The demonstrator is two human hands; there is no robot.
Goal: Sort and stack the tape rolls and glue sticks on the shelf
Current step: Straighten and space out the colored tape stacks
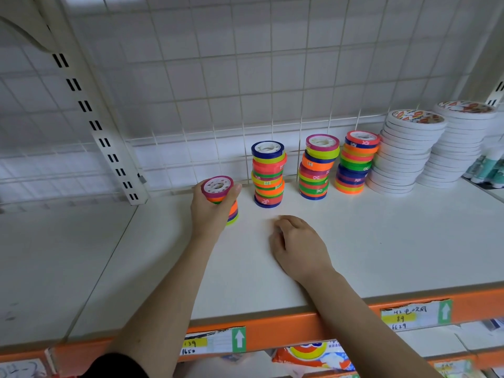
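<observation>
Left hand (208, 207) grips a short tape stack (221, 199) — right hand (296, 245) rests loosely curled (grip empty) on shelf (381, 241).

Shelf price tags (214, 341): "139", "1650".

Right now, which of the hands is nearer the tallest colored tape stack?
Left. The left hand grips a short stack just left of the tallest colored tape stack; the right hand rests on the shelf in front of it, farther away.
</observation>
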